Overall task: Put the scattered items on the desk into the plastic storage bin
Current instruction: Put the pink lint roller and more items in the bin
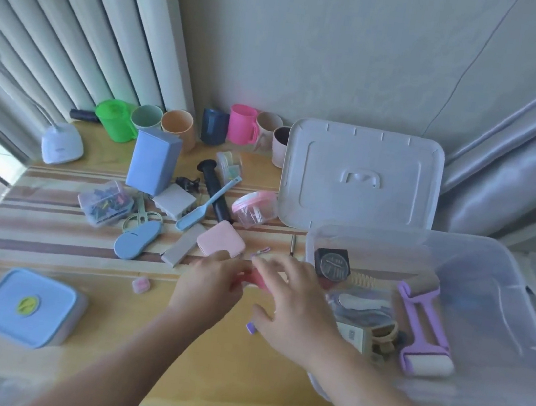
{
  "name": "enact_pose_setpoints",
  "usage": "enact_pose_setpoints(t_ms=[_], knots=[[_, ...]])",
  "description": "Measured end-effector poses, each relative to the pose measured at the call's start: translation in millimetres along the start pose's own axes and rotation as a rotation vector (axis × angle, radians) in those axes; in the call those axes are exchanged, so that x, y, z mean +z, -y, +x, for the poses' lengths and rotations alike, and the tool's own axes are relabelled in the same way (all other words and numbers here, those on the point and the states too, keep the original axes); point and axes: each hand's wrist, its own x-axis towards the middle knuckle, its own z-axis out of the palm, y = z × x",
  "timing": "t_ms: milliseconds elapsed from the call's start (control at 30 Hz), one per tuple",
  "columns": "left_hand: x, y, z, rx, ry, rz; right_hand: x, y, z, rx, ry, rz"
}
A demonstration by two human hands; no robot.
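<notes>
A clear plastic storage bin [498, 269] stands on the desk at the right, holding a purple roller [421, 327], a black round-faced box [332, 261] and other small things. In the middle, just left of the bin, my left hand [210, 284] and my right hand [293, 306] meet over a small pink item [257, 280]. Both hands appear to hold it; it is mostly hidden and blurred. A pink square case [220, 243], a grey bar [183, 244] and a small purple piece [250, 327] lie close by.
The bin's white lid [361, 178] leans behind it. Scattered to the left: blue scissors case [135, 241], clip box [105, 202], blue upright box [153, 161], black handle [214, 192], pink-lidded jar [255, 209], blue lunch box [30, 305], pink eraser [140, 285]. Cups line the back edge.
</notes>
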Motion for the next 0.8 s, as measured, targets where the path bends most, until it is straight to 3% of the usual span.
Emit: enact_pose_setpoints(t_ms=[100, 233, 400, 533, 700, 800], knots=[[-20.9, -15.3, 2.7, 0.196, -0.192, 0.078, -12.2, -0.4, 3.6, 0.112, 0.057, -0.001], [-29.2, -47.4, 7.1, 0.416, -0.403, 0.052, -34.6, -10.7, -0.9, 0.069, -0.110, 0.161], [-16.3, -98.8, 11.4, 0.473, -0.332, -0.146, -79.7, -84.1, -12.9, 0.167, -0.307, 0.268], [21.7, -144.7, 20.7, 0.431, -0.135, -0.055, -105.3, -180.2, -50.0, 0.355, -0.314, 0.284], [103.6, -190.3, 33.1, 0.295, 0.512, 0.188, -89.9, -263.7, -83.7, 0.561, 0.095, 0.193], [151.6, -196.5, 31.3, 0.176, 0.787, 0.384, -63.5, -277.1, -83.7, 0.702, 0.275, 0.199]])
